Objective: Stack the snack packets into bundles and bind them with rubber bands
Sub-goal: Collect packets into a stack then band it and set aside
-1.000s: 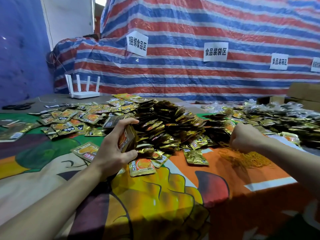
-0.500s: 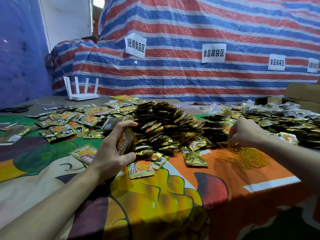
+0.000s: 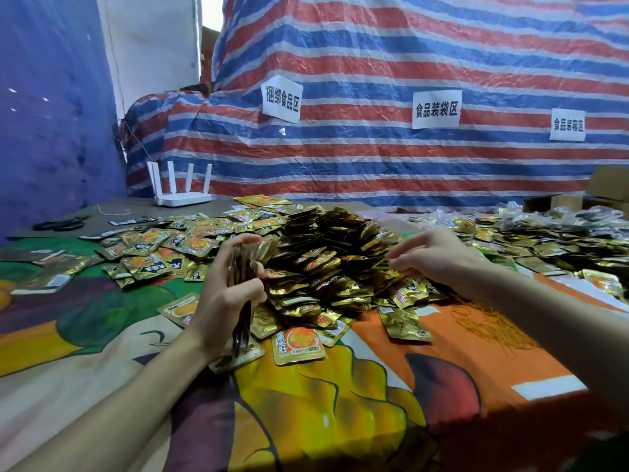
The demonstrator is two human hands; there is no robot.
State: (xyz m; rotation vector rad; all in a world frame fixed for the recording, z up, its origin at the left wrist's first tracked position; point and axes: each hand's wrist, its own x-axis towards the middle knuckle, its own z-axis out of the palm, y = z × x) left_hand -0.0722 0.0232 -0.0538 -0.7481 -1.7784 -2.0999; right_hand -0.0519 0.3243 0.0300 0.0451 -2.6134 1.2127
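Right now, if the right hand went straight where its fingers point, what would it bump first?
Probably the heap of snack packets: the right hand points left, low over its top. The stack in the left hand lies beyond. Depth is hard to judge.

— What stands beyond the left grip?
— A red, white and blue striped plastic tarp, hung with white paper signs.
— Left of it?
— A dull blue wall, then a white panel, daylight at its edge.

Left hand and right hand — both bare, forearms uncovered as far as visible.
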